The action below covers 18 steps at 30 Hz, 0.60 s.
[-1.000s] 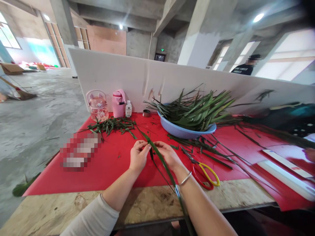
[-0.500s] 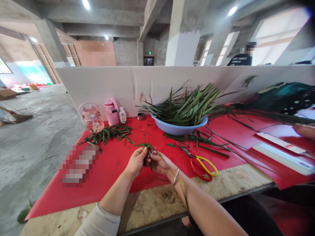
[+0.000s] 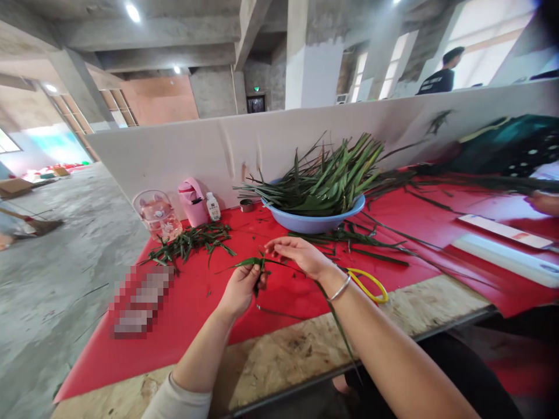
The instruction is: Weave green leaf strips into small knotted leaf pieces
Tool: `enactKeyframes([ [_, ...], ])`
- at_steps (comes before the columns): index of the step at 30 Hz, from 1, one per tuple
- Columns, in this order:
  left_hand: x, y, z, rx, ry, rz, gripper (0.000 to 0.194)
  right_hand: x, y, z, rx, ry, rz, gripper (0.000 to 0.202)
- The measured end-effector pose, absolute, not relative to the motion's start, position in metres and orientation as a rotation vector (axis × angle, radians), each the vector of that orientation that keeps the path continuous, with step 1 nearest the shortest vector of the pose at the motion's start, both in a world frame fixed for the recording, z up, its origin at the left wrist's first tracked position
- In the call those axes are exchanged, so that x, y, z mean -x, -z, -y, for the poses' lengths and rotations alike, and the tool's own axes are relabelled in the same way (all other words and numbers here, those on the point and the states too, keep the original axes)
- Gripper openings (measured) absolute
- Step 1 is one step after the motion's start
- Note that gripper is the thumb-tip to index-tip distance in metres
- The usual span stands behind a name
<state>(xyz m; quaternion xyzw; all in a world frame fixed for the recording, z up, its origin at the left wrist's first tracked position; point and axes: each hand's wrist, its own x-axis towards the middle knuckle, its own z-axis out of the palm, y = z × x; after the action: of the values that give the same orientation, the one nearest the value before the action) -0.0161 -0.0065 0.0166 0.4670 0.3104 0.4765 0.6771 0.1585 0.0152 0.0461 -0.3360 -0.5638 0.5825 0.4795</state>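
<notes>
My left hand (image 3: pixel 242 288) is closed in a pinch around a small bundle of folded green leaf strips (image 3: pixel 250 263) above the red table cover. One leaf end points left, and a long thin strip trails right, passing beneath my right wrist toward the table edge. My right hand (image 3: pixel 299 254), with a silver bangle at the wrist, hovers just right of the bundle, fingers stretched toward its upright tip. Whether those fingertips touch it I cannot tell. Beyond my right forearm lie scissors, their yellow handle (image 3: pixel 370 284) showing and the rest mostly hidden.
A blue basin (image 3: pixel 312 221) heaped with long green leaves (image 3: pixel 336 180) stands behind my hands. Leaf scraps (image 3: pixel 192 241) lie at left, near a pink bottle (image 3: pixel 194 206), a white bottle (image 3: pixel 213 206) and a clear pink jug (image 3: pixel 159 218). Another person's hand (image 3: pixel 544 203) is at far right.
My right hand has come off the leaf bundle, rising and turning with its fingers extended. My left hand keeps its pinch. The right forearm now covers most of the scissors, and the view has tilted slightly.
</notes>
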Motion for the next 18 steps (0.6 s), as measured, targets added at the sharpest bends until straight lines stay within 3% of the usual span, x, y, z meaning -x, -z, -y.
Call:
enactKeyframes([
  [6, 0.011, -0.018, 0.012, -1.011, -1.029, -0.694, 0.036, -0.147, -0.064, -0.023, 0.847, -1.452, 1.727, 0.02],
  [18, 0.011, -0.014, 0.008, -0.953, -1.126, -0.672, 0.036, -0.165, -0.063, -0.05, 0.757, -1.357, 1.098, 0.022],
])
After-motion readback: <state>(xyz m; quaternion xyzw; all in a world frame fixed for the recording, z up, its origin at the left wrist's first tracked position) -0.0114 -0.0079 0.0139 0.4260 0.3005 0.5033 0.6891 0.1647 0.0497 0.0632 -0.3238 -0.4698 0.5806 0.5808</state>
